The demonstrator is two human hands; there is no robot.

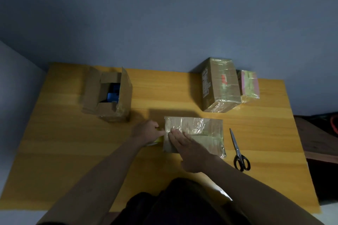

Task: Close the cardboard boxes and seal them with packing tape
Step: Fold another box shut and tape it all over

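Box under flat right hand; left hand grips tape roll; labels unreadable.

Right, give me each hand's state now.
Left hand: gripping the tape roll beside the box.
Right hand: open, flat, pressing the box top.

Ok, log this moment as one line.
left hand grips tape roll | right hand presses flat box | open box unsealed
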